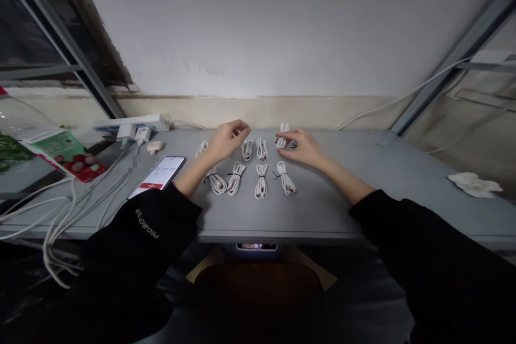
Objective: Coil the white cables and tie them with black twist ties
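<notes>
Dim, cool, uneven light, as we see it, darkening toward the corners.
We find the far wall palest, with soft, diffuse light on the grey surface, while the black sleeves sink into near shadow. At left, the phone screen glows beside a pixelated patch; the white cables look slightly soft, and we see wide-angle stretching in the slanting metal posts.

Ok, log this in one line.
left hand: no visible load | right hand: at rear rightmost white cable bundle | phone: screen lit
</notes>
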A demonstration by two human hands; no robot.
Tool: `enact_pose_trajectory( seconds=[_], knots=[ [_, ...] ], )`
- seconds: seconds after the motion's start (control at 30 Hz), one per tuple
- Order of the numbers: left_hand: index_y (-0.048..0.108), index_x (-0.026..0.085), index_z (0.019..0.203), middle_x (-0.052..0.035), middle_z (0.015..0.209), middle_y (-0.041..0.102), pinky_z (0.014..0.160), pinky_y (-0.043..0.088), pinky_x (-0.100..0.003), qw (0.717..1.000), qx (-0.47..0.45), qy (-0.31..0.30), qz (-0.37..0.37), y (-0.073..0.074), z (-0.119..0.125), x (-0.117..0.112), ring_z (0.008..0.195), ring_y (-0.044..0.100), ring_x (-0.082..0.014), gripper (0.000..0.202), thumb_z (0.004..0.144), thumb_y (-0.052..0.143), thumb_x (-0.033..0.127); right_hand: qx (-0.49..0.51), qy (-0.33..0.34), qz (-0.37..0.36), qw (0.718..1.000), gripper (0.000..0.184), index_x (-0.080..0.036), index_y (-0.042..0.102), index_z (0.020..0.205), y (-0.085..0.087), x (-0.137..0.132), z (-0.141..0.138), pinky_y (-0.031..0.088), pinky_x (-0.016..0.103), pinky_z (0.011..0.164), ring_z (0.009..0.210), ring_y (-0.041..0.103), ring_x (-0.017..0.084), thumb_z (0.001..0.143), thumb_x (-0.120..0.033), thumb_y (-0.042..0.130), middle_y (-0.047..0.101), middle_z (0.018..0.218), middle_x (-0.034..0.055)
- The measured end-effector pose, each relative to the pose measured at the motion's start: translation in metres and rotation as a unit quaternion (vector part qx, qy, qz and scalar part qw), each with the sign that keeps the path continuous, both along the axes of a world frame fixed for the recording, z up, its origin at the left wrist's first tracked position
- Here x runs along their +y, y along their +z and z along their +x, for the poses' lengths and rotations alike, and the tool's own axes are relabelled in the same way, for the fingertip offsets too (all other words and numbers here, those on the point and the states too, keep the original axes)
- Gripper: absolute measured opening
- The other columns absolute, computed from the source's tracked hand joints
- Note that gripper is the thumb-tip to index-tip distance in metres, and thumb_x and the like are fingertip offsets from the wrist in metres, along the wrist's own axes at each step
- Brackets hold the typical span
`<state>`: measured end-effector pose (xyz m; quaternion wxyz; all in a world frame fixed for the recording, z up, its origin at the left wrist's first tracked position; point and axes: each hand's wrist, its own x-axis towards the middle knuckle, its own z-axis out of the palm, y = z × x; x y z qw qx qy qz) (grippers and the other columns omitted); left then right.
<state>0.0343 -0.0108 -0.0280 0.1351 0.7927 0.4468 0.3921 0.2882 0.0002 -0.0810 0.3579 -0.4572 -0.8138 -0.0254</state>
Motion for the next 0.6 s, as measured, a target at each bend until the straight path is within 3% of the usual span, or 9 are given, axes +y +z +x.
enact_pose_trajectory(
  seconds=[0.1, 0.2, 0.3, 0.47, 0.6],
  knots=[
    [0.066, 0.016, 0.081, -0.0059, 0.073, 0.070, 0.064, 0.042, -0.028, 0.983, 0.157, 0.042, -0.081, 0.018, -0.024, 0.001, 0.065, 0.060, -0.0164, 0.027, 0.085, 0.049, 0.036, -0.023, -0.019, -0.056, 0.998, 0.033, -0.024, 0.073, 0.108, -0.002, 0.006, 0.009, 0.047, 0.037, 0.081, 0.092, 0.061, 0.025, 0.076, -0.027, 0.068, 0.070, 0.083, 0.0050],
    [0.062, 0.017, 0.070, -0.0055, 0.067, 0.069, 0.060, 0.040, -0.027, 0.928, 0.292, 0.048, -0.224, 0.034, -0.043, -0.005, 0.058, 0.060, -0.0169, 0.026, 0.079, 0.056, 0.040, -0.051, -0.020, -0.101, 0.993, 0.027, -0.026, 0.074, 0.101, -0.002, 0.005, 0.010, 0.046, 0.036, 0.081, 0.091, 0.061, 0.024, 0.075, -0.024, 0.068, 0.071, 0.081, 0.0030],
    [0.058, 0.018, 0.063, -0.0066, 0.068, 0.071, 0.063, 0.042, -0.027, 0.881, 0.337, 0.045, -0.330, 0.042, -0.053, -0.010, 0.064, 0.065, -0.0189, 0.028, 0.073, 0.063, 0.044, -0.079, -0.012, -0.120, 0.990, 0.029, -0.027, 0.074, 0.101, -0.001, 0.003, 0.007, 0.045, 0.036, 0.079, 0.091, 0.060, 0.024, 0.073, -0.023, 0.068, 0.070, 0.082, 0.0033],
    [0.057, 0.017, 0.056, -0.0103, 0.060, 0.069, 0.062, 0.045, -0.028, 0.828, 0.383, 0.047, -0.408, 0.033, -0.054, -0.009, 0.064, 0.066, -0.0216, 0.037, 0.066, 0.070, 0.049, -0.092, 0.010, -0.117, 0.989, 0.031, -0.030, 0.073, 0.105, -0.004, 0.004, 0.007, 0.044, 0.036, 0.079, 0.085, 0.061, 0.023, 0.075, -0.022, 0.065, 0.070, 0.084, 0.0025],
    [0.056, 0.017, 0.054, -0.0086, 0.052, 0.064, 0.056, 0.044, -0.028, 0.814, 0.408, 0.025, -0.412, 0.017, -0.045, -0.003, 0.058, 0.065, -0.0215, 0.034, 0.064, 0.072, 0.044, -0.099, 0.013, -0.114, 0.988, 0.031, -0.027, 0.071, 0.111, -0.006, 0.006, 0.007, 0.045, 0.038, 0.078, 0.086, 0.062, 0.025, 0.081, -0.031, 0.063, 0.071, 0.089, 0.0051]
  ],
)
